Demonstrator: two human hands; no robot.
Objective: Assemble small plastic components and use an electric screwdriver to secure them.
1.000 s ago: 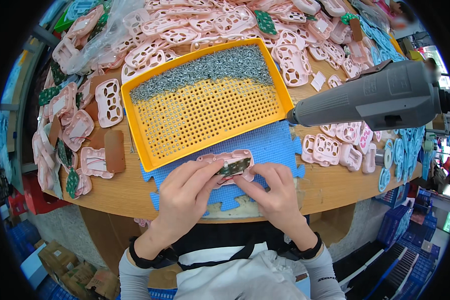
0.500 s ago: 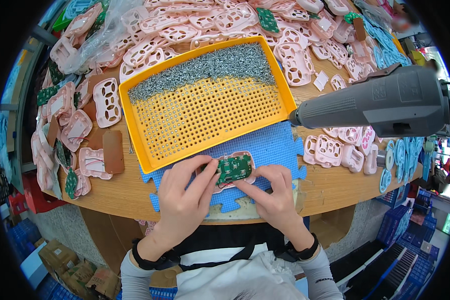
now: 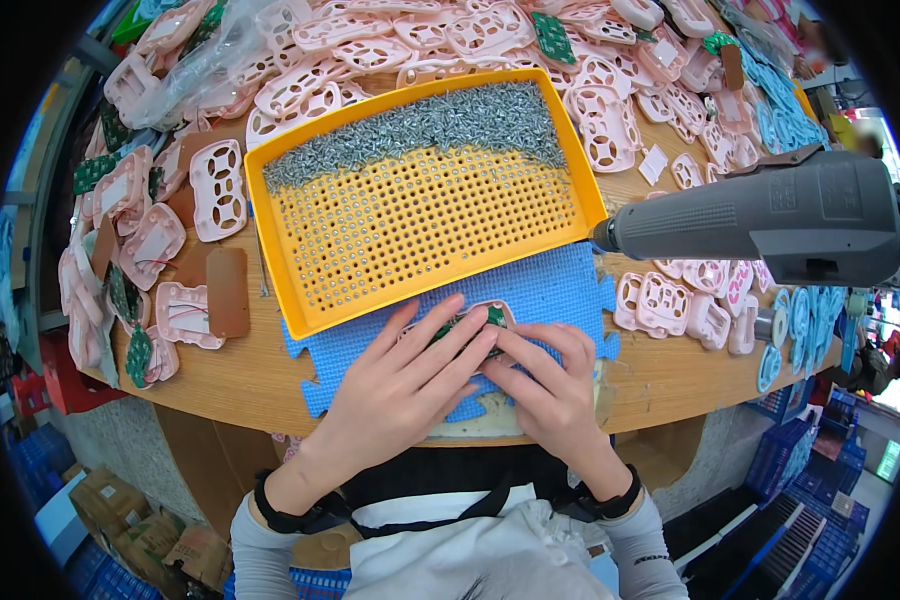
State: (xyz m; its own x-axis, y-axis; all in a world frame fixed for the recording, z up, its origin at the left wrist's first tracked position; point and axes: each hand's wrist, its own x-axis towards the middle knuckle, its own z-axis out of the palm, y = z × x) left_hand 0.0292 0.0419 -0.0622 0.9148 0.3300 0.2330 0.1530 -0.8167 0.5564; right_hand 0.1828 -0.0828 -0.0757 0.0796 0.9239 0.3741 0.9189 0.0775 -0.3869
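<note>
A green circuit board (image 3: 496,317) sits in a small pink plastic shell (image 3: 508,306) on the blue foam mat (image 3: 560,280). My left hand (image 3: 395,385) lies over the left part of the board, its fingers stretched out and covering most of it. At the right side, my right hand (image 3: 555,385) has bent fingers on the board and shell, with the thumb along the near edge. Much of the board and shell is hidden under my fingers.
Just beyond the mat stands a yellow tray (image 3: 430,285) with a perforated bed and a heap of screws (image 3: 420,125). A grey power screwdriver (image 3: 750,212) reaches in from the right. Pink shells (image 3: 610,120) pile up behind; brown cardboard (image 3: 227,292) lies at left.
My left hand has gone from pinching the board's left edge to lying flat across it. The right fingers have moved inward over the board, and the view has shifted slightly.
</note>
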